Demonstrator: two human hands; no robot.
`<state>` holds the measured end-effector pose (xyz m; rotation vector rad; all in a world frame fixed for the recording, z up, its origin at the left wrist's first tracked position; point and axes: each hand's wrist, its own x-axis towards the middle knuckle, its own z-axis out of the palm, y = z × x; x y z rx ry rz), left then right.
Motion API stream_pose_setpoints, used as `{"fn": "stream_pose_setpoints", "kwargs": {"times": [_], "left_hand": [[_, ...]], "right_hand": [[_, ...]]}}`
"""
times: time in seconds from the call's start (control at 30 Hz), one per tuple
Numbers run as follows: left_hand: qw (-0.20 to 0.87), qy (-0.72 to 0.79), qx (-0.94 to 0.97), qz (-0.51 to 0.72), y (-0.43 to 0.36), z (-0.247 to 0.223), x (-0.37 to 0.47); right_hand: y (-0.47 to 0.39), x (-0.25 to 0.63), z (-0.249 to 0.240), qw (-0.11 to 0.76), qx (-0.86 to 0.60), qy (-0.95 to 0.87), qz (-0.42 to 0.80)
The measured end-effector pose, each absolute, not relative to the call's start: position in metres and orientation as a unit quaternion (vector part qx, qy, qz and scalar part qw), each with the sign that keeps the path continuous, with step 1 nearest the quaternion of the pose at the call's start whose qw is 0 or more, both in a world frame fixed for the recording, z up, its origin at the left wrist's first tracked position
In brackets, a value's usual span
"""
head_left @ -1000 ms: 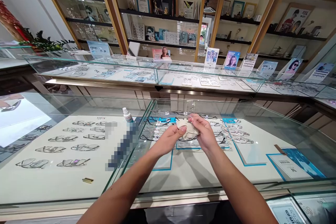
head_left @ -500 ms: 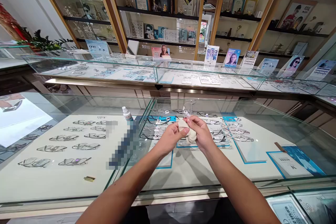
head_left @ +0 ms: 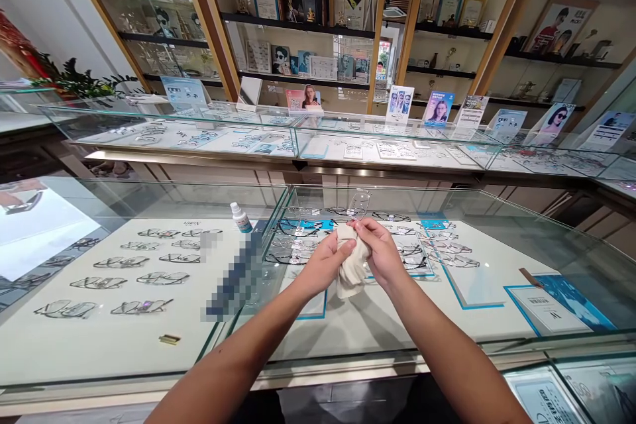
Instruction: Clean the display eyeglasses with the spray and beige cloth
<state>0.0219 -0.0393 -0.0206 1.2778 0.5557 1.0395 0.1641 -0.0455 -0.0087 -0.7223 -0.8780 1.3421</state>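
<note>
As the left hand (head_left: 325, 265) and right hand (head_left: 382, 253) pinched in close, glasses (head_left: 360, 201) poked up just beyond them.
Head view: left gripped the pale cloth (head_left: 352, 271), right seemed to pinch the glasses, probably for steadiness; that cloth, bunched up half a second back, now dangled loose below the hands.

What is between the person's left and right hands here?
In the head view, a crumpled cream cloth lies between the left hand and the right hand, hanging below them; a glasses lens shows just above.
</note>
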Motion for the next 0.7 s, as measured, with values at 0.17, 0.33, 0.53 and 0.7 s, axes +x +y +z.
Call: {"fn": "stream_pose_setpoints", "kwargs": {"times": [0.17, 0.33, 0.53, 0.7], "left_hand": [[0.589, 0.306, 0.566, 0.49, -0.0384, -0.0178, 0.0238], [0.581, 0.34, 0.562, 0.48, -0.0357, -0.0154, 0.0212], [0.634, 0.301, 0.554, 0.449, -0.0343, -0.0199, 0.0173], [0.658, 0.27, 0.573, 0.407, -0.0354, -0.021, 0.0149]], "right_hand": [[-0.0467, 0.1639, -0.0103, 0.626, -0.313, -0.44, 0.562], [-0.0486, 0.1643, -0.0078, 0.631, -0.308, -0.47, 0.535], [-0.0481, 0.1655, -0.008, 0.637, -0.313, -0.427, 0.56], [-0.0453, 0.1668, -0.0111, 0.638, -0.321, -0.392, 0.58]]}}
